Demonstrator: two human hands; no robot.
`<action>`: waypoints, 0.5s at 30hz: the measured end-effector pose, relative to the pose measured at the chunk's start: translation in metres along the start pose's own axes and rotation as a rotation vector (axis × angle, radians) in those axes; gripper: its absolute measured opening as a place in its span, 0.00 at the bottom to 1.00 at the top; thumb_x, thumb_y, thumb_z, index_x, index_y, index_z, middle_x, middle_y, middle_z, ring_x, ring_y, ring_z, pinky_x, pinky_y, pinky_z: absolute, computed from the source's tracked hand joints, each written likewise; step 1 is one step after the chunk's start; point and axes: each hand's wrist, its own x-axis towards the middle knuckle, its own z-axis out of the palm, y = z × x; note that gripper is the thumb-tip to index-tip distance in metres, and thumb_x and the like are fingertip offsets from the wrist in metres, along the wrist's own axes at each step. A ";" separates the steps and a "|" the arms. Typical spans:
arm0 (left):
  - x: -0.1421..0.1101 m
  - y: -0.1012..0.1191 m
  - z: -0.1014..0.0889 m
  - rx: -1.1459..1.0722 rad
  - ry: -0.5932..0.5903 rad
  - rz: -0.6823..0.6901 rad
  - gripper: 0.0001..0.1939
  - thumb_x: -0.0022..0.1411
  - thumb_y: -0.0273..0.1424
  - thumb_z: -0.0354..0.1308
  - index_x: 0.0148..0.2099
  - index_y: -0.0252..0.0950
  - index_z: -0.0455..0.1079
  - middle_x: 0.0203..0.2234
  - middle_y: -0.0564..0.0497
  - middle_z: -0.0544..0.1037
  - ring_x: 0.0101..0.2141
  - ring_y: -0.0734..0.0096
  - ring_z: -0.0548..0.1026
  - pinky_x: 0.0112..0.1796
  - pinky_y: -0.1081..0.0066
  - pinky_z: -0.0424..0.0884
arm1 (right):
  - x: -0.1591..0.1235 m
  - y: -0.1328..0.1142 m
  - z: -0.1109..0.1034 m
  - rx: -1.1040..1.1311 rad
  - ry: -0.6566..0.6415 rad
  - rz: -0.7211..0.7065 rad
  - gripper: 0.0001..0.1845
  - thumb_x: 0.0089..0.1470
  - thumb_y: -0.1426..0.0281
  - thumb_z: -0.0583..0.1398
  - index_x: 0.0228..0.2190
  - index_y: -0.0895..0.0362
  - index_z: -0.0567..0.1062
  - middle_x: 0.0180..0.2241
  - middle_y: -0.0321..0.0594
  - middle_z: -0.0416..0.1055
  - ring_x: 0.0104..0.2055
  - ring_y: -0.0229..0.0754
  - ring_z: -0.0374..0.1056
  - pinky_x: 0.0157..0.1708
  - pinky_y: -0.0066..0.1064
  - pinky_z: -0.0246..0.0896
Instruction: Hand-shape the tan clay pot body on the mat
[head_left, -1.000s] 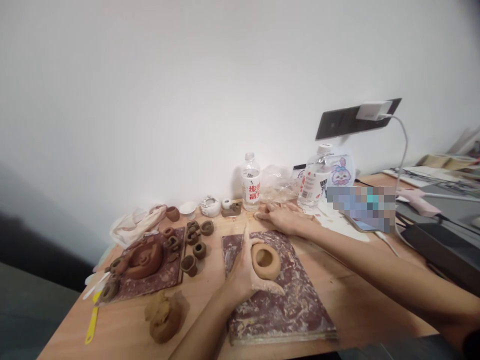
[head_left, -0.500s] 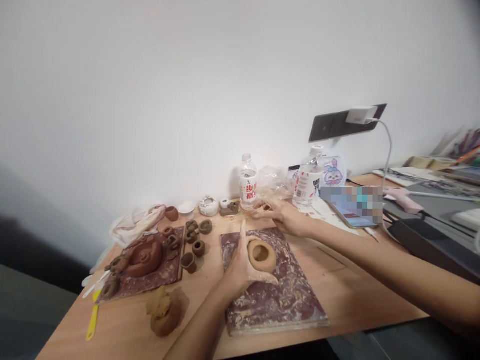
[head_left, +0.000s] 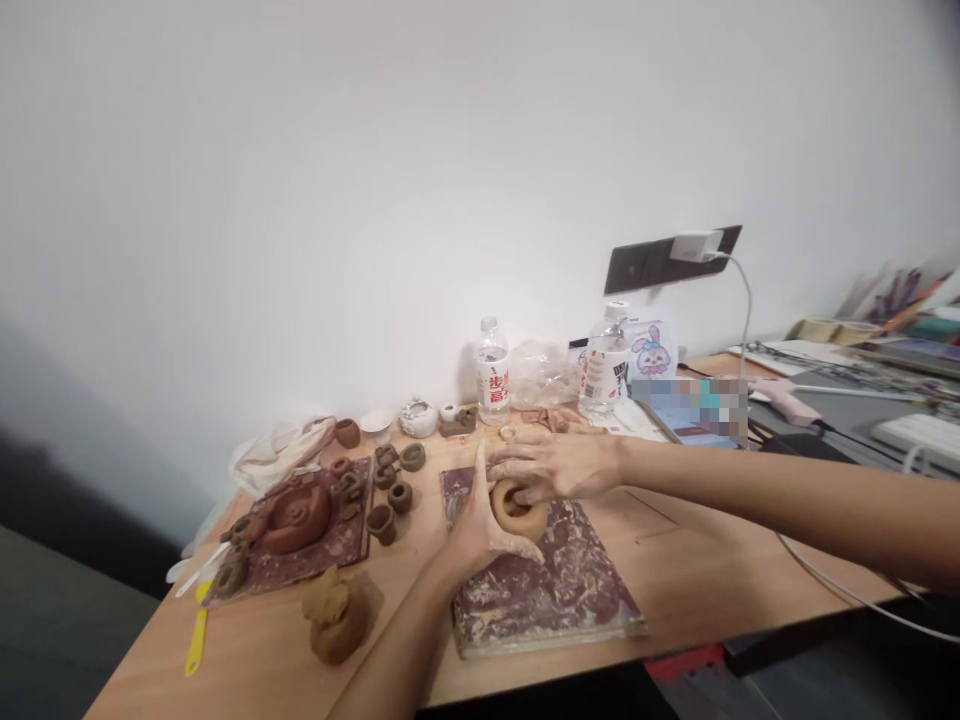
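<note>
A small brown clay bowl [head_left: 517, 516] sits on a dark red marbled board [head_left: 534, 572] in the middle of the wooden table. My left hand [head_left: 474, 525] cups the bowl's left side, thumb and index finger spread around it. My right hand [head_left: 551, 463] lies over the bowl's far rim, fingers bent down onto the clay. Whether it carries a bit of clay I cannot make out.
A second board [head_left: 300, 525] with a clay spiral and several small clay rings lies at the left. In front of it are a clay lump [head_left: 337, 613] and a yellow tool [head_left: 196, 640]. Two water bottles [head_left: 492, 372], small dishes, a phone and a charger cable stand behind.
My right hand has come back from the far edge near the bottles and now rests on the bowl's rim. The left hand has kept cupping the bowl. The view shifted right.
</note>
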 end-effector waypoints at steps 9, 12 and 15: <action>-0.001 0.000 0.000 0.013 -0.005 0.022 0.81 0.27 0.37 0.78 0.69 0.38 0.20 0.53 0.40 0.72 0.55 0.47 0.68 0.58 0.49 0.60 | 0.015 0.010 -0.004 -0.294 -0.049 -0.213 0.13 0.62 0.71 0.53 0.42 0.63 0.75 0.50 0.54 0.69 0.57 0.51 0.62 0.55 0.44 0.58; 0.001 -0.001 0.000 0.023 0.006 0.048 0.81 0.27 0.37 0.78 0.69 0.38 0.20 0.54 0.39 0.71 0.56 0.47 0.67 0.58 0.49 0.59 | 0.016 0.009 -0.006 -0.339 -0.078 -0.282 0.11 0.59 0.75 0.55 0.35 0.62 0.78 0.51 0.53 0.69 0.58 0.52 0.61 0.56 0.44 0.58; 0.001 -0.001 0.001 0.021 -0.005 0.045 0.80 0.28 0.36 0.78 0.69 0.40 0.20 0.55 0.40 0.70 0.56 0.48 0.68 0.58 0.50 0.60 | 0.015 0.008 -0.008 -0.410 -0.107 -0.290 0.14 0.60 0.77 0.53 0.33 0.62 0.79 0.51 0.53 0.68 0.58 0.54 0.60 0.56 0.46 0.57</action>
